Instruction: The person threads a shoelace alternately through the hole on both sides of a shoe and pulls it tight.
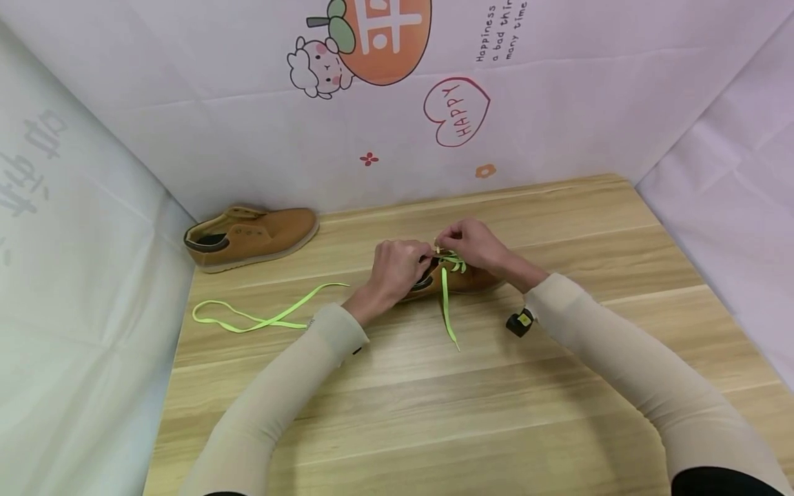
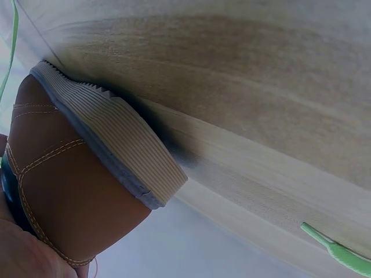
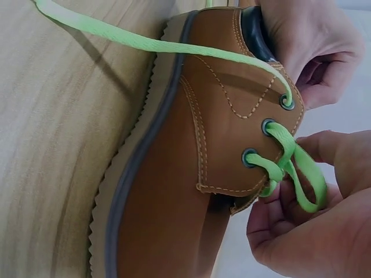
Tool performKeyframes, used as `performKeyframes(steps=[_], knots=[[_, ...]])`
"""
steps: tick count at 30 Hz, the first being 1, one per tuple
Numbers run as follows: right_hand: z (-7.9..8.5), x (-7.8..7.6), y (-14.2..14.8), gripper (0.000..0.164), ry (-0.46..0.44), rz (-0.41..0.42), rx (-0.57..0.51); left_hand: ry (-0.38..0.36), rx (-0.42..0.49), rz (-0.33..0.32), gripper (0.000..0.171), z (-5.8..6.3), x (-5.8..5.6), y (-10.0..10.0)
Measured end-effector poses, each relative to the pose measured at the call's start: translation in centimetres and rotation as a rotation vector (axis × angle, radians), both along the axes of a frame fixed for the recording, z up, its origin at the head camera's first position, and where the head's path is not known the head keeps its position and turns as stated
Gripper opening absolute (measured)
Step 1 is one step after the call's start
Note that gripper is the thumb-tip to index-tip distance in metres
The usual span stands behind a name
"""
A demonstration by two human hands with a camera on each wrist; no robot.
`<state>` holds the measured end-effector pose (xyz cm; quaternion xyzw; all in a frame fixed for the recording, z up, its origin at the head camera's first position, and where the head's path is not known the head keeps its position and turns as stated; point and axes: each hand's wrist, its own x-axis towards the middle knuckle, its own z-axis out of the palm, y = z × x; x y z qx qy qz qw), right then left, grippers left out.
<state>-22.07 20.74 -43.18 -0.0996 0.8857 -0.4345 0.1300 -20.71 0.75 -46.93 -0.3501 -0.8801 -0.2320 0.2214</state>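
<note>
A brown leather shoe (image 1: 482, 278) with a ribbed pale sole (image 2: 124, 133) stands on the wooden table. My left hand (image 1: 394, 269) grips the shoe at its collar, fingers curled in the right wrist view. At the lacing, my right hand (image 1: 476, 244) pinches the bright green shoelace (image 3: 310, 174) with thumb and fingers close to the upper's edge. The lace runs through several eyelets (image 3: 268, 127) on the near side. One long end (image 3: 162, 47) leaves the eyelet nearest the collar and drapes down onto the table. The far eyelets are mostly hidden.
Another brown shoe (image 1: 267, 234), with no lace in its visible eyelets, rests at the back left by the white wall cloth (image 1: 248, 151). A second green lace (image 1: 269, 322) lies loosely looped left of my left forearm. A black wrist camera (image 1: 520, 322) hangs under my right cuff.
</note>
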Motion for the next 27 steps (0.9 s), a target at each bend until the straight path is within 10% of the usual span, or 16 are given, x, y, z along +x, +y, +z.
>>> performKeyframes(steps=[27], knots=[[3.0, -0.9, 0.4, 0.012, 0.087, -0.116, -0.335, -0.004, -0.012, 0.012, 0.007, 0.0, -0.2, 0.0]])
